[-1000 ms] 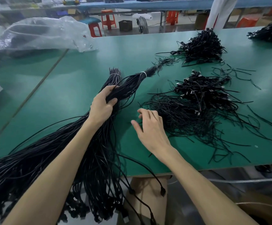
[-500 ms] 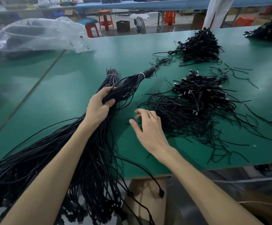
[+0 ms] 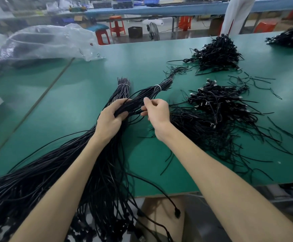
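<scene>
Cable bundle [image 3: 147, 95] gripped by left hand [image 3: 110, 119], pinched by right hand [image 3: 157, 112]

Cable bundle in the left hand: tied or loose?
Tied. A white tie circles the cable bundle near its far end, past the left hand gripping it. The right hand pinches one strand of it.

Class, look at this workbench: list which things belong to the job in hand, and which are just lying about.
In hand: left hand gripping the tied cable bundle; right hand pinching one of its cables.
Lying about: second tied bundle, loose cable heap, far cable pile, plastic bag, red stools.
</scene>
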The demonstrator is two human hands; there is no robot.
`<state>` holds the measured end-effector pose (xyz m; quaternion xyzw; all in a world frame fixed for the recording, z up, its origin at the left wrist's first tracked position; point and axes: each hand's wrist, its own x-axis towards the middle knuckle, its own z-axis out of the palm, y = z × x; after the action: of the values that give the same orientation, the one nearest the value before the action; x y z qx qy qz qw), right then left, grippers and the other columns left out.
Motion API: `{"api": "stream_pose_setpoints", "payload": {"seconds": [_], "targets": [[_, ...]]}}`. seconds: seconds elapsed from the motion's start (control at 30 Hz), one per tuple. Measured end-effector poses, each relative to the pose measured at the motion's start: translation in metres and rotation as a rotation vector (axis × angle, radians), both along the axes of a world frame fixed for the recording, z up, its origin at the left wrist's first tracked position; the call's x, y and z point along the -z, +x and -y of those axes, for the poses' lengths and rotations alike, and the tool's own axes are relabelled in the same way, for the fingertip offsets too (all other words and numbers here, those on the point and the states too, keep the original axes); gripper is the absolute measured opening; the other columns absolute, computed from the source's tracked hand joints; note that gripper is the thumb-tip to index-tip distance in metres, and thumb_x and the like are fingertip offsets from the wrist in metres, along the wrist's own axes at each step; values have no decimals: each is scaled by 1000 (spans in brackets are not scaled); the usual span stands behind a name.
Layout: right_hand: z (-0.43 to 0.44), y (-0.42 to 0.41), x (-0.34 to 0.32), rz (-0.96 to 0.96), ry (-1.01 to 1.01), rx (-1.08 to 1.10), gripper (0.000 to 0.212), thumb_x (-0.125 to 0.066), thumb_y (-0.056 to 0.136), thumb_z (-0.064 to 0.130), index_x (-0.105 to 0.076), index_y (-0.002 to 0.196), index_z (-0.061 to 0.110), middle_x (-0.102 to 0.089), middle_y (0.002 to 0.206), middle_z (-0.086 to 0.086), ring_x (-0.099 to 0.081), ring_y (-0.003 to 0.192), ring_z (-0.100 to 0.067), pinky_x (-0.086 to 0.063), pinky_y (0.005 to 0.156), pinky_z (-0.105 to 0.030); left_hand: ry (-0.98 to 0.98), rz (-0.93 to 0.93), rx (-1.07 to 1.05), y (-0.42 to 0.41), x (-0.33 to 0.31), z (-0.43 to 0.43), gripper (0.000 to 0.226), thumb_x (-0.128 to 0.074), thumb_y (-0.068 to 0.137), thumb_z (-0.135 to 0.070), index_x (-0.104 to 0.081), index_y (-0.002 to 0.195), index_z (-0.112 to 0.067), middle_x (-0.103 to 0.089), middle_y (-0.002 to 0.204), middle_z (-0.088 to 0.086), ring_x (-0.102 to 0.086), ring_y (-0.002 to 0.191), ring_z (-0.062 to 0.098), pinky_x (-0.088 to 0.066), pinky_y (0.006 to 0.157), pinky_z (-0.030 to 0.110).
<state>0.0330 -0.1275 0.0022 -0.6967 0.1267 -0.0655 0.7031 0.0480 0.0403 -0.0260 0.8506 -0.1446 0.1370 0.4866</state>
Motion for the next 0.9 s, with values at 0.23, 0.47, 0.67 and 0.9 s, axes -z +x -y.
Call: {"api": "stream_pose_setpoints", "payload": {"seconds": [0.23, 0.47, 0.67, 0.9], "targets": [[2, -25, 0, 227, -289, -123, 12, -57, 98, 15, -62, 89, 9, -71, 72, -6, -65, 57, -17, -56, 67, -32, -158, -79, 26, -7, -8, 4, 48, -62, 87, 10, -68, 120, -25, -75, 116, -9, -67, 115, 12, -49, 108, 35], [-19, -72, -12, 588, -741, -567, 5, -63, 93, 13, -60, 92, 8, -57, 85, 0, -52, 77, -22, -50, 76, -48, -185, -148, 31, -18, -13, 7, 42, -52, 93, 21, -56, 127, -4, -71, 109, -1, -65, 104, 10, -50, 100, 26], [-20, -93, -26, 606, -392, -402, 15, -58, 102, 11, -59, 92, -1, -62, 77, -13, -55, 69, -28, -49, 71, -48, -287, -171, -43, -19, -23, 7, 38, -65, 84, -3, -60, 122, -4, -72, 102, 1, -65, 102, 19, -50, 101, 37], [37, -81, -46, 259, 352, -24, 34, -48, 108, 23, -51, 76, 13, -46, 54, 5, -41, 45, -11, -33, 46, -25, 89, -144, -165, 3, -13, 5, 51, -71, 91, -2, -56, 140, -6, -61, 138, 12, -53, 134, 26, -39, 116, 38]]}}
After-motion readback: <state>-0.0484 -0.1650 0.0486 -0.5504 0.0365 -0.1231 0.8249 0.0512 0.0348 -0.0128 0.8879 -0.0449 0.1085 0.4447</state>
